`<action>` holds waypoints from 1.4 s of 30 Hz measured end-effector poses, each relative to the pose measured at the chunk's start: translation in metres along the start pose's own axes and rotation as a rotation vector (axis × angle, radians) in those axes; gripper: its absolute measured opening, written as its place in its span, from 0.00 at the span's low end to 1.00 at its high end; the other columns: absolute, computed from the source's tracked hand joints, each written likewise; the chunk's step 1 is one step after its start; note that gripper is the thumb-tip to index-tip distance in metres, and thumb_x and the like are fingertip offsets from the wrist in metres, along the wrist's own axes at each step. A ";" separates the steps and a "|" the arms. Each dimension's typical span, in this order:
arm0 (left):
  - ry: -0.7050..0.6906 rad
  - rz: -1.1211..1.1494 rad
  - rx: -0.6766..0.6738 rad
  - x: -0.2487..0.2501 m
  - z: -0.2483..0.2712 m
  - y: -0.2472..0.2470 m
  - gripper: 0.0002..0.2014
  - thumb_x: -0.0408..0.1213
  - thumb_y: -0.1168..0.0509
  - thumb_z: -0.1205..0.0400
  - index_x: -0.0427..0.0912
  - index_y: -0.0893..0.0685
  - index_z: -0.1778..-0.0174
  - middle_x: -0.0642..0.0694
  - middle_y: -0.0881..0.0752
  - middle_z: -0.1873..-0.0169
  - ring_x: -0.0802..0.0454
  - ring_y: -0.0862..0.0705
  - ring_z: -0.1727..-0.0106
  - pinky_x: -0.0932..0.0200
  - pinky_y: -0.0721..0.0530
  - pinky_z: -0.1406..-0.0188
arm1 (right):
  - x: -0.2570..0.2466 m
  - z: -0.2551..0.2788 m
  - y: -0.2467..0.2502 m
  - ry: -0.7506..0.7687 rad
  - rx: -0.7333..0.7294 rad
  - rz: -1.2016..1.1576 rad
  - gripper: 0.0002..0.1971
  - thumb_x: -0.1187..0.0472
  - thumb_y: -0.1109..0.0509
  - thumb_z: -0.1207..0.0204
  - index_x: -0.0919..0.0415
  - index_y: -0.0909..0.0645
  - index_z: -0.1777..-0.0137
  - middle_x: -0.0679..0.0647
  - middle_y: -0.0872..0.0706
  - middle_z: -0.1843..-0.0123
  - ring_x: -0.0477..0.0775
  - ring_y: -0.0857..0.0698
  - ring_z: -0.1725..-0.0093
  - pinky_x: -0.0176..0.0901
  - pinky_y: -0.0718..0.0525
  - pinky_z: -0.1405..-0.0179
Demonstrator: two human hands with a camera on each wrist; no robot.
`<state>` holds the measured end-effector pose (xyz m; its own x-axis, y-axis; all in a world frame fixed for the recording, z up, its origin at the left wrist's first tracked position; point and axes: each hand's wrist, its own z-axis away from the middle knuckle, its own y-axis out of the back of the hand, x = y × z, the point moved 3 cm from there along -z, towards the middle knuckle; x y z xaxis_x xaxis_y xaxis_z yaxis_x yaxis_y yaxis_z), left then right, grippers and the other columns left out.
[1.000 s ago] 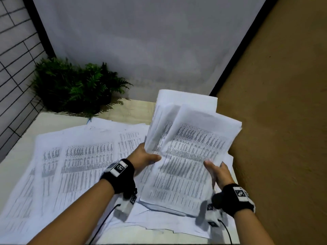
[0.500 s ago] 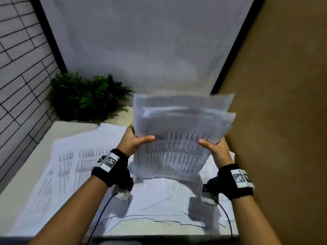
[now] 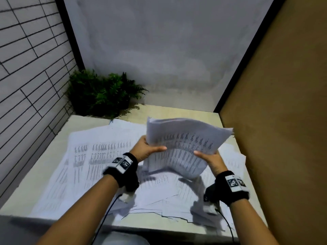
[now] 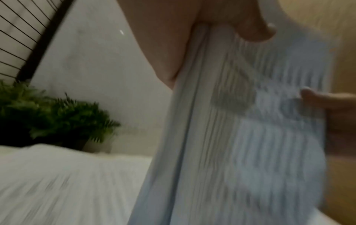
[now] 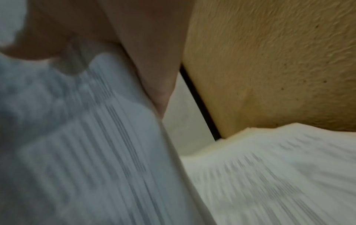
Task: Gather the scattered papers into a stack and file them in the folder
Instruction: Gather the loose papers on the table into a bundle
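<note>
Hands, left hand (image 3: 147,150) and right hand (image 3: 211,160), now grip the paper stack (image 3: 184,147) upright above the table (image 3: 177,110), squaring edges while loose sheets (image 3: 99,156) remain.

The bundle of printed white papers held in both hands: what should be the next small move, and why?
Probably tap the bundle of printed white papers edge-down on the pale table: left hand and right hand grip its sides, and its sheets look uneven.

Pale table (image 3: 26,195); scattered printed papers (image 3: 99,167) across it; potted fern (image 3: 102,94) at far-left corner
</note>
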<state>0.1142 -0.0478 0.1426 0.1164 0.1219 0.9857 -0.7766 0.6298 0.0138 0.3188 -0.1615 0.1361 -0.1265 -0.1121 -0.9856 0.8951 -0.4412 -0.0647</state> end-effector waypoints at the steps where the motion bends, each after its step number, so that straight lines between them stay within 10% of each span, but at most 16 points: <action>1: 0.067 -0.053 0.001 -0.016 -0.003 -0.003 0.21 0.37 0.20 0.39 0.41 0.17 0.52 0.45 0.11 0.56 0.49 0.13 0.52 0.42 0.15 0.41 | 0.013 -0.002 -0.006 -0.049 0.016 0.032 0.40 0.41 0.14 0.72 0.53 0.18 0.54 0.42 0.09 0.60 0.42 0.11 0.59 0.36 0.12 0.55; 5: 0.164 -0.166 0.011 -0.055 -0.013 0.013 0.27 0.27 0.26 0.30 0.32 0.24 0.35 0.38 0.17 0.42 0.42 0.18 0.38 0.45 0.21 0.33 | 0.032 -0.012 0.000 -0.048 0.234 0.146 0.12 0.64 0.21 0.38 0.62 0.19 0.57 0.56 0.13 0.58 0.48 0.14 0.58 0.52 0.18 0.50; 10: 0.447 -0.522 0.287 -0.112 0.011 0.133 0.31 0.35 0.32 0.23 0.39 0.35 0.24 0.37 0.31 0.25 0.39 0.30 0.26 0.49 0.30 0.30 | 0.010 -0.023 0.013 -0.039 0.319 0.235 0.06 0.72 0.29 0.27 0.68 0.25 0.57 0.59 0.21 0.57 0.48 0.22 0.59 0.41 0.26 0.61; 13: 0.760 -0.762 0.571 -0.146 0.052 0.200 0.41 0.49 0.33 0.25 0.37 0.45 0.21 0.31 0.39 0.22 0.32 0.37 0.23 0.40 0.35 0.26 | 0.017 -0.030 0.011 -0.109 0.326 0.239 0.07 0.75 0.33 0.26 0.69 0.29 0.57 0.59 0.28 0.66 0.36 0.31 0.85 0.25 0.31 0.84; 16: 0.950 -0.770 0.663 -0.161 0.082 0.219 0.48 0.57 0.35 0.26 0.34 0.52 0.21 0.28 0.44 0.22 0.30 0.41 0.23 0.38 0.38 0.24 | 0.030 -0.035 0.007 -0.191 0.328 0.276 0.08 0.76 0.32 0.26 0.70 0.30 0.58 0.57 0.35 0.76 0.39 0.32 0.90 0.22 0.38 0.88; 21: 0.862 -0.637 0.652 -0.168 0.060 0.207 0.50 0.49 0.27 0.30 0.33 0.49 0.21 0.29 0.40 0.22 0.30 0.39 0.23 0.38 0.35 0.25 | 0.038 -0.042 0.001 -0.257 0.273 0.285 0.06 0.73 0.32 0.26 0.70 0.29 0.55 0.59 0.29 0.65 0.44 0.21 0.75 0.23 0.28 0.79; 25: 0.734 -0.426 0.640 -0.157 0.040 0.196 0.40 0.41 0.28 0.27 0.35 0.40 0.23 0.32 0.32 0.24 0.32 0.31 0.26 0.41 0.30 0.28 | 0.034 -0.047 0.000 -0.248 0.315 0.248 0.07 0.78 0.34 0.26 0.72 0.31 0.55 0.57 0.34 0.75 0.39 0.32 0.90 0.22 0.37 0.89; 33: 0.609 -0.051 0.443 -0.161 0.012 0.166 0.28 0.36 0.26 0.29 0.36 0.23 0.33 0.38 0.18 0.41 0.39 0.20 0.39 0.48 0.26 0.37 | 0.044 -0.051 0.008 -0.275 0.362 0.364 0.07 0.76 0.32 0.26 0.72 0.30 0.57 0.55 0.35 0.69 0.51 0.32 0.74 0.19 0.35 0.88; 42: 0.437 -0.298 0.508 -0.132 0.006 0.149 0.13 0.33 0.33 0.23 0.31 0.20 0.45 0.32 0.16 0.56 0.43 0.20 0.60 0.57 0.26 0.59 | 0.059 -0.051 0.031 -0.324 0.373 0.445 0.07 0.69 0.32 0.24 0.73 0.26 0.52 0.61 0.22 0.59 0.55 0.24 0.60 0.39 0.25 0.71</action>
<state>-0.0207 0.0257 0.0151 0.5217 0.3626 0.7723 -0.8522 0.2635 0.4520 0.3603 -0.1366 0.0678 0.0463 -0.5912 -0.8052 0.6914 -0.5628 0.4530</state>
